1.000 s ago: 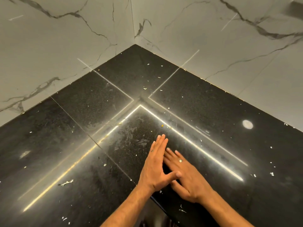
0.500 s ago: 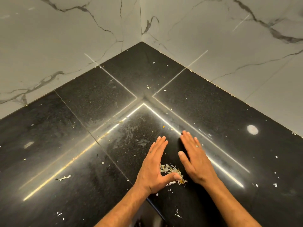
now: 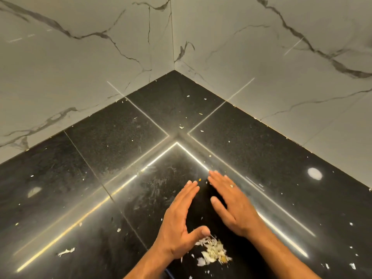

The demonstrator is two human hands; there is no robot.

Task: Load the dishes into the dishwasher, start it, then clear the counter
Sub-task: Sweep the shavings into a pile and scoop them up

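Over at nine o'clock on the black counter [image 3: 70, 178]: one stray pale scrap [image 3: 66, 252] lying well apart from everything else, more specks scattered toward the marble wall [image 3: 80, 67]. Moving right, left hand [image 3: 179, 224] flat on the stone, fingers straight and together, thumb splayed out toward four o'clock, nothing gripped. Just beside that thumb, at six o'clock between the two wrists, the pile of peelings [image 3: 213, 253] — pale, papery flakes with a yellowish bit mixed in. Likely very light and loose, ready to scatter or cling to skin; no sense pinching it, better herded with the edge of a flat palm toward the counter's near edge and caught in a cupped hand. Further right, right hand [image 3: 231, 206] also flat, fingers straight and close together, pointing toward eleven o'clock, holding nothing, a small fleck stuck to one finger. Far out at three o'clock, a round bright reflection [image 3: 314, 173] on the polished stone, more crumbs beyond.
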